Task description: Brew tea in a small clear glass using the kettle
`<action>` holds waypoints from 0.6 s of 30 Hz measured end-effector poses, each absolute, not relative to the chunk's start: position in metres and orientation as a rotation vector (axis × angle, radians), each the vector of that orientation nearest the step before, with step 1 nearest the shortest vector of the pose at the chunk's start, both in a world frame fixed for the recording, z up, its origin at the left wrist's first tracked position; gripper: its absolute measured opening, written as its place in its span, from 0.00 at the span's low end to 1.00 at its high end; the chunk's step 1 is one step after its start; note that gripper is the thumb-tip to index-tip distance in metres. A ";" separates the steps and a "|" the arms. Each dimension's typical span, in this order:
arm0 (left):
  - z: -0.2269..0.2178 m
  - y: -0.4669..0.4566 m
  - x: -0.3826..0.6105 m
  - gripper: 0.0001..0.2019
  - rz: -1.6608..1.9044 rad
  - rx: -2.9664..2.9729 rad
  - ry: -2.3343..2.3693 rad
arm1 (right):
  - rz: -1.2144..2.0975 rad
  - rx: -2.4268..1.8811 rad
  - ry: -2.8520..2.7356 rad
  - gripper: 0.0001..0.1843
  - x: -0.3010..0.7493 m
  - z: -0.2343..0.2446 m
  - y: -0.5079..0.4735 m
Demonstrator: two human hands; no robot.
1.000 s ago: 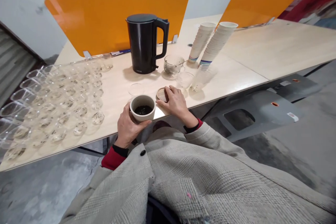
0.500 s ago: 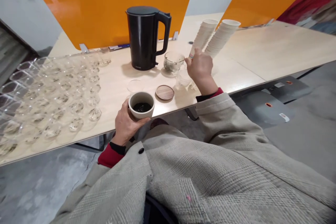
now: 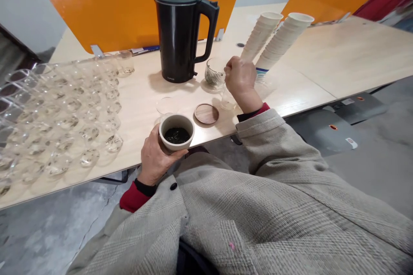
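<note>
Head view: the cup (image 3: pixel 176 121), with dark contents, was at the table's (image 3: pixel 140 105) front edge, the left hand (image 3: pixel 154 155) wrapped round its side. It looked rigid and breakable, best gripped around the wall. The right hand (image 3: pixel 241 79) was curled beside the glass bowl (image 3: pixel 214 76); whether it held anything could not be told.

Glasses (image 3: pixel 89 132) left, kettle (image 3: pixel 177 41) centre, 2 cup stacks (image 3: pixel 281 44) right.
The cup (image 3: pixel 177 142), in the left-hand fingers (image 3: pixel 178 154), is at the front edge of the table (image 3: pixel 142 88); the coaster (image 3: pixel 207 113) lies just right of it, on the table. Behind them stand the kettle and, right of it, the bowl (image 3: pixel 214 76). The right-hand fingers (image 3: pixel 232 68) are beside the bowl, before the cup stacks. 1 divider (image 3: pixel 109 6) stands behind the kettle, 1 more to its right. 2 chairs (image 3: pixel 318 128) are below the table, right.
</note>
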State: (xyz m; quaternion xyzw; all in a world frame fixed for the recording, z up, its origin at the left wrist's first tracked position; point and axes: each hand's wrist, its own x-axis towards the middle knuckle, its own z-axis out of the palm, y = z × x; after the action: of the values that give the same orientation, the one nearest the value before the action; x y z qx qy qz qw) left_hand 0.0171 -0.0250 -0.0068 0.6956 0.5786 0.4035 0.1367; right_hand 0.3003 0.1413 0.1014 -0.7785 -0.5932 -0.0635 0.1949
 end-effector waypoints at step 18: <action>-0.011 -0.023 0.015 0.54 1.187 2.031 1.666 | -0.260 -2.149 -1.713 0.13 0.312 0.113 0.141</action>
State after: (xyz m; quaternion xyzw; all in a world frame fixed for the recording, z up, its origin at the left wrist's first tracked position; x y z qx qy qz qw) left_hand 0.0150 -0.0231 -0.0111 0.6987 0.5731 0.4083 0.1291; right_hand 0.3118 0.1405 0.1130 -0.7645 -0.6093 -0.0923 0.1894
